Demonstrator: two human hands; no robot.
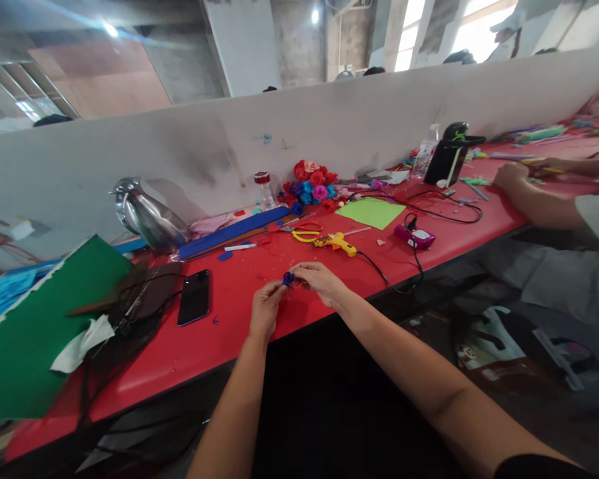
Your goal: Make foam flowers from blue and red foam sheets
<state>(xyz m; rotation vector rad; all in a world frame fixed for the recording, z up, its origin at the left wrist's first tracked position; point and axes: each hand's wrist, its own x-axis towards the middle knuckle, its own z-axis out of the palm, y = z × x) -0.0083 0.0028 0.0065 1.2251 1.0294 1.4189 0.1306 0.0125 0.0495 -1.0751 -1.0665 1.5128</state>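
Observation:
A small dark blue paper flower [288, 278] is pinched between my two hands, just above the front part of the red table [234, 293]. My left hand [265, 307] grips its left side between thumb and fingers. From the right, my right hand [319, 279] closes its fingertips on the upper edge of the flower. Behind my hands lies a yellow hot glue gun [337, 243], its nozzle to the left. Scissors with yellow and red handles [305, 235] rest just beyond it. A bunch of red, blue and pink paper flowers [312, 183] stands near the wall.
At left are a phone [194, 297], a green board [40, 332] and a steel jug [152, 216]. Blue paper strips [234, 233] lie behind. A light green sheet [372, 211] and a purple power socket [415, 236] with a cord are right. A co-worker's hands [512, 178] work farther right.

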